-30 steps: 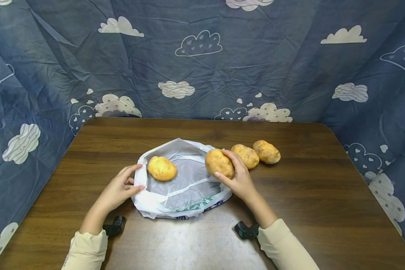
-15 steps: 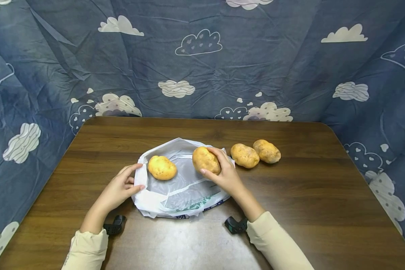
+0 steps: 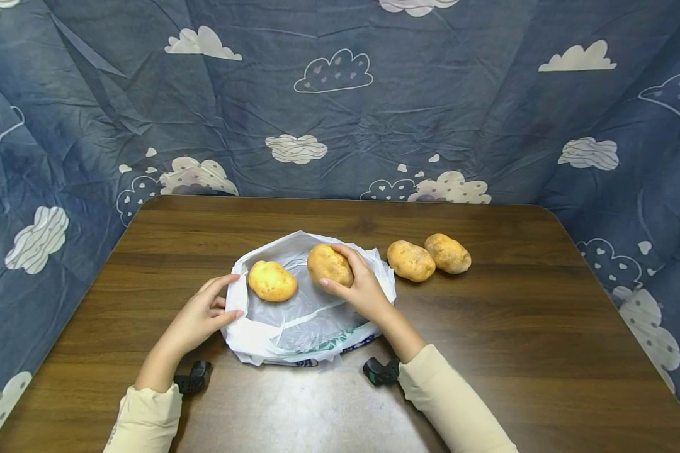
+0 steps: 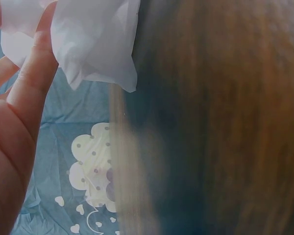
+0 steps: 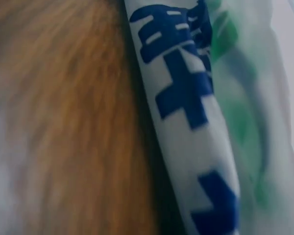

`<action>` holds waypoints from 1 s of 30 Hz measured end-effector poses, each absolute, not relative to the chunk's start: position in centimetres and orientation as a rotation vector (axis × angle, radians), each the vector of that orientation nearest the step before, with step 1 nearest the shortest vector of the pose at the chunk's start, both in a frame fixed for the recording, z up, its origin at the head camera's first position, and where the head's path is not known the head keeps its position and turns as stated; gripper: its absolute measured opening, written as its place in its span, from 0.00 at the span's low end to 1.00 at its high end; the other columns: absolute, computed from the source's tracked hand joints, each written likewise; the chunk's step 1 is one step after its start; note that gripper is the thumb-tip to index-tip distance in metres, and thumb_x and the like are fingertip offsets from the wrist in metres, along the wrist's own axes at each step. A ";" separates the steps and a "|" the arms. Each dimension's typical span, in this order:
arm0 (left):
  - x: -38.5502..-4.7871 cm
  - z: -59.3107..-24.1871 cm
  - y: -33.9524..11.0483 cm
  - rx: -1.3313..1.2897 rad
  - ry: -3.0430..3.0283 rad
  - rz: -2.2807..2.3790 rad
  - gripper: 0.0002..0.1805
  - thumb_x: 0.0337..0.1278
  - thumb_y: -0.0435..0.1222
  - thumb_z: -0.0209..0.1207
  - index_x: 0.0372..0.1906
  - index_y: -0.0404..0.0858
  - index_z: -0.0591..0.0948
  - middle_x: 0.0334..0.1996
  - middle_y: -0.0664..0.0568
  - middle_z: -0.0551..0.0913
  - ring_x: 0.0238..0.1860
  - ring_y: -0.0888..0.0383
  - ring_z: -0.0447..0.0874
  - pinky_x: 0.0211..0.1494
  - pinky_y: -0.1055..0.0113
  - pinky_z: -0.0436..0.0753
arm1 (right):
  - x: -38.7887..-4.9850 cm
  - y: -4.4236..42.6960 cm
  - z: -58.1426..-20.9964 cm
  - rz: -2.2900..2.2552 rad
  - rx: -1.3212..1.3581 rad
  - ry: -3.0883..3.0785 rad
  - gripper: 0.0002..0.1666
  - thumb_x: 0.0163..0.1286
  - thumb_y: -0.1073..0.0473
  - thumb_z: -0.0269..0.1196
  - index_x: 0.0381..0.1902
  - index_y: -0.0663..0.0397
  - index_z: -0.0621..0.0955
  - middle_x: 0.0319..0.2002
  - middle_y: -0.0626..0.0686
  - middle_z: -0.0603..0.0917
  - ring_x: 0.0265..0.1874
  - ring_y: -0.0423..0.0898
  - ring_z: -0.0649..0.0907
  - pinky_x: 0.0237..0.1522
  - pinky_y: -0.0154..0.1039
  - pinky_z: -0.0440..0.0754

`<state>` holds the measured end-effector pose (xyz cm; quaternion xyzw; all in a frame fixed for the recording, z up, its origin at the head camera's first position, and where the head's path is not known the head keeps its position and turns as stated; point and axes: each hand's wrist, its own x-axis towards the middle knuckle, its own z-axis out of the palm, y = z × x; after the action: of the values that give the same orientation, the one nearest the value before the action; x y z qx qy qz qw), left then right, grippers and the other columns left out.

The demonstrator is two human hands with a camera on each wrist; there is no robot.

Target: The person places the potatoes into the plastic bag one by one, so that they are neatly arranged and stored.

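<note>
A white plastic bag [image 3: 255,343] lies with its mouth spread wide on the table. One yellow potato [image 3: 272,281] rests inside it at the left. My left hand [image 3: 195,318] pinches the bag's left rim between thumb and fingers; in the left wrist view the thumb [image 4: 32,83] lies against the white plastic. Over the bag's opening, my right hand [image 3: 359,289] holds a second potato [image 3: 327,264], fingers on its far side and thumb in front. The right wrist view has only the bag's printed side [image 5: 186,93] and tabletop, with the hand out of sight.
Two more potatoes, a nearer one [image 3: 410,261] and a farther one [image 3: 448,254], lie side by side on the wooden table [image 3: 544,327], right of the bag. A blue cloud-patterned cloth [image 3: 340,126] hangs behind the table's back edge.
My right hand has carried its potato leftward, from the bag's right rim to above the middle of the opening. The left hand and the other potatoes have stayed in place.
</note>
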<state>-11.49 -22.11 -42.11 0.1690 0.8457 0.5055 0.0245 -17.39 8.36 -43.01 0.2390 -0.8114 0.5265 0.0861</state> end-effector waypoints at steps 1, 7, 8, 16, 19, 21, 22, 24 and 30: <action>-11.5 -42.1 -22.1 0.530 2.618 1.566 0.35 0.47 0.25 0.62 0.62 0.31 0.62 0.54 0.36 0.63 0.32 0.57 0.78 0.32 0.70 0.80 | -17.5 8.2 -43.1 1.586 0.711 -2.417 0.37 0.53 0.55 0.69 0.60 0.50 0.67 0.55 0.50 0.70 0.53 0.45 0.69 0.53 0.46 0.68; -11.6 -42.3 -22.1 0.550 2.631 1.564 0.34 0.47 0.25 0.62 0.61 0.31 0.62 0.52 0.37 0.64 0.31 0.59 0.77 0.32 0.70 0.80 | -18.0 7.4 -43.4 1.670 0.694 -2.444 0.38 0.54 0.56 0.68 0.61 0.50 0.66 0.57 0.51 0.69 0.53 0.46 0.69 0.53 0.46 0.69; -11.6 -42.3 -22.2 0.552 2.634 1.560 0.34 0.47 0.25 0.62 0.61 0.31 0.62 0.52 0.37 0.64 0.31 0.59 0.77 0.32 0.70 0.80 | -18.0 7.3 -43.4 1.680 0.690 -2.447 0.38 0.54 0.56 0.68 0.61 0.51 0.66 0.57 0.52 0.69 0.54 0.47 0.69 0.53 0.47 0.69; -11.7 -42.3 -22.3 0.531 2.632 1.544 0.35 0.47 0.24 0.62 0.62 0.32 0.62 0.53 0.37 0.64 0.32 0.59 0.78 0.32 0.70 0.80 | -16.9 6.2 -40.9 1.787 0.670 -2.432 0.36 0.56 0.65 0.65 0.60 0.65 0.64 0.57 0.62 0.68 0.53 0.55 0.69 0.54 0.51 0.66; -11.6 -42.3 -22.2 0.528 2.625 1.551 0.34 0.47 0.24 0.62 0.62 0.32 0.62 0.53 0.37 0.64 0.32 0.58 0.78 0.32 0.70 0.80 | -17.1 5.9 -41.1 1.811 0.651 -2.459 0.35 0.57 0.65 0.64 0.61 0.65 0.64 0.57 0.61 0.68 0.54 0.54 0.68 0.55 0.50 0.65; -11.6 -42.3 -22.2 0.531 2.621 1.557 0.34 0.47 0.24 0.62 0.62 0.31 0.62 0.53 0.37 0.64 0.32 0.58 0.78 0.32 0.70 0.80 | -17.2 5.7 -41.2 1.831 0.647 -2.464 0.35 0.57 0.65 0.64 0.61 0.64 0.63 0.57 0.61 0.68 0.55 0.54 0.68 0.55 0.49 0.65; -11.6 -42.4 -22.2 0.532 2.620 1.559 0.34 0.47 0.24 0.62 0.62 0.31 0.62 0.53 0.37 0.64 0.32 0.58 0.78 0.32 0.70 0.80 | -17.3 5.7 -41.3 1.841 0.649 -2.461 0.35 0.57 0.64 0.64 0.61 0.64 0.64 0.57 0.60 0.68 0.54 0.54 0.68 0.55 0.49 0.65; -11.6 -42.4 -22.1 0.536 2.618 1.564 0.34 0.47 0.25 0.62 0.61 0.31 0.62 0.52 0.37 0.64 0.32 0.58 0.78 0.32 0.70 0.80 | -17.4 5.5 -41.4 1.857 0.659 -2.448 0.35 0.57 0.64 0.64 0.61 0.64 0.64 0.57 0.60 0.68 0.54 0.54 0.68 0.55 0.49 0.65; -11.6 -42.3 -22.2 0.529 2.623 1.556 0.34 0.47 0.24 0.62 0.62 0.31 0.62 0.53 0.37 0.64 0.32 0.58 0.78 0.32 0.70 0.80 | -17.7 5.2 -41.8 1.861 0.677 -2.434 0.34 0.57 0.66 0.64 0.60 0.65 0.65 0.57 0.61 0.68 0.55 0.54 0.68 0.56 0.48 0.65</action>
<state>-11.61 -22.15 -42.26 0.1708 0.8472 0.5025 0.0230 -17.70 5.19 -41.76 0.2156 -0.7758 0.5930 0.0018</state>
